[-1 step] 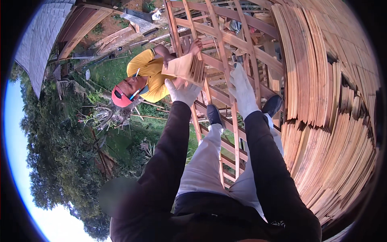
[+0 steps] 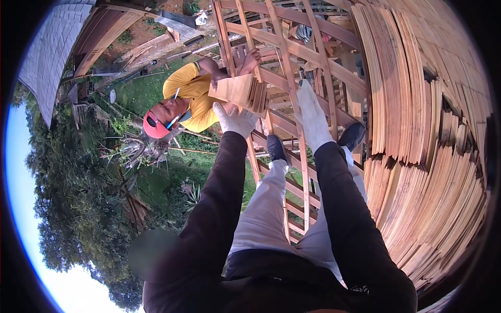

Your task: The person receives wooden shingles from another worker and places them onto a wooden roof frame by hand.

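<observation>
Wooden shingle stack point(image 2: 237, 91) sat at co-worker's hand point(image 2: 217, 77), near roof battens point(image 2: 284, 52). Left hand point(image 2: 237, 123) had fingers spread beside stack, contact unclear; right hand point(image 2: 313, 115), fingers straight, apparently empty. Loose grip could have dropped shingles between battens.

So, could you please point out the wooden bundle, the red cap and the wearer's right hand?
Wooden bundle point(image 2: 231, 88), head view: on its broad flat face.
Red cap point(image 2: 154, 126), head view: on its red fabric.
Wearer's right hand point(image 2: 313, 115), head view: on its gloved back.
</observation>
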A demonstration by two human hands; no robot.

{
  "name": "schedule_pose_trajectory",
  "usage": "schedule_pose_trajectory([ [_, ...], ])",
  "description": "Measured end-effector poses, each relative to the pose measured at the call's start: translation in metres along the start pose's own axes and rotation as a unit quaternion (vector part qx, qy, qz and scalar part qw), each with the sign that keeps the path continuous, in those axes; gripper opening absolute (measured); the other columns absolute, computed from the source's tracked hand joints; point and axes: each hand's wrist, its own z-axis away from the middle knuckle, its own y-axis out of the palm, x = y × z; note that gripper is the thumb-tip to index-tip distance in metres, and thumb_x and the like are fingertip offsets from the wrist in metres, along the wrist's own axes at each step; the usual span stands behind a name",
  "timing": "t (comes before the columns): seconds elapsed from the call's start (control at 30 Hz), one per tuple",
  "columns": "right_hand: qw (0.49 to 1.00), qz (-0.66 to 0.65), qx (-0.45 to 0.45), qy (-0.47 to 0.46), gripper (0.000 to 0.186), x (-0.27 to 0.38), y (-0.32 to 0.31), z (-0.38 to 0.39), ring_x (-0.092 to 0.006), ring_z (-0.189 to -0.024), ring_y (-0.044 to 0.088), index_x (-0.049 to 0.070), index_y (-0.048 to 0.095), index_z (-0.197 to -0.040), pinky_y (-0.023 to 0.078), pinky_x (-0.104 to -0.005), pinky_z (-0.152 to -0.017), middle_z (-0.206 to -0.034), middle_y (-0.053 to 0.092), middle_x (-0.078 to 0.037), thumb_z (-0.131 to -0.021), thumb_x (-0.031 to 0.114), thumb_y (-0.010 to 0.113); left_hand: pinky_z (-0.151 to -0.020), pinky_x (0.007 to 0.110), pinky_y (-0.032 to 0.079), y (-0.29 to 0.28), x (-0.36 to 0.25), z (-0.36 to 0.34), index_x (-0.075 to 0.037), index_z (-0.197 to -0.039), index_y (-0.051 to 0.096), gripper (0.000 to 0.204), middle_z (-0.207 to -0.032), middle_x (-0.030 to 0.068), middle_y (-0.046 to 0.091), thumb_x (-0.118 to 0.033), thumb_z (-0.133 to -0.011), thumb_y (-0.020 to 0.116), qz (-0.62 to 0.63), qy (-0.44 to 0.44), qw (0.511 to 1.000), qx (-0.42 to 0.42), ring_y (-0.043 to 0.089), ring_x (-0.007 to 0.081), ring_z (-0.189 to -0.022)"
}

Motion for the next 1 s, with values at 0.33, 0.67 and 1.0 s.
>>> schedule_pose_trajectory([
  [0.33,0.989,0.072,0.08,0.101,0.038,-0.043,0.043,-0.015,-0.0136,-0.11,0.062,0.0,0.068,-0.123,0.049,-0.029,-0.094,-0.121,0.068,-0.006,-0.101,0.031,0.063,-0.092,0.054,0.058,0.007,0.05,0.044,-0.01,-0.131,0.061,0.056,-0.12,0.0147,0.068,-0.054,-0.101,0.045,-0.253,0.023,0.967,-0.031,0.068,0.0348,-0.108],
  [0.67,0.906,0.318,0.275,0.042,0.053,-0.024,0.065,0.042,-0.0252,-0.095,0.071,0.0,0.067,-0.11,0.054,-0.037,-0.084,-0.095,0.071,-0.018,-0.097,0.05,0.067,-0.067,0.046,0.061,-0.071,-0.009,0.15,-0.001,-0.123,0.06,0.062,-0.098,0.0154,0.069,-0.059,-0.102,0.049,-0.259,-0.006,0.956,-0.136,0.07,0.0313,-0.08],
  [1.0,0.945,-0.028,0.04,0.322,0.089,-0.059,0.037,0.076,-0.0292,-0.108,0.071,-0.001,0.048,-0.147,0.057,-0.039,-0.094,-0.126,0.069,-0.02,-0.087,0.06,0.074,-0.078,0.045,0.063,-0.023,0.009,0.286,-0.01,-0.139,0.057,0.046,-0.119,0.0145,0.069,-0.043,-0.108,0.054,-0.481,-0.119,0.842,-0.212,0.072,0.029,-0.098],
])
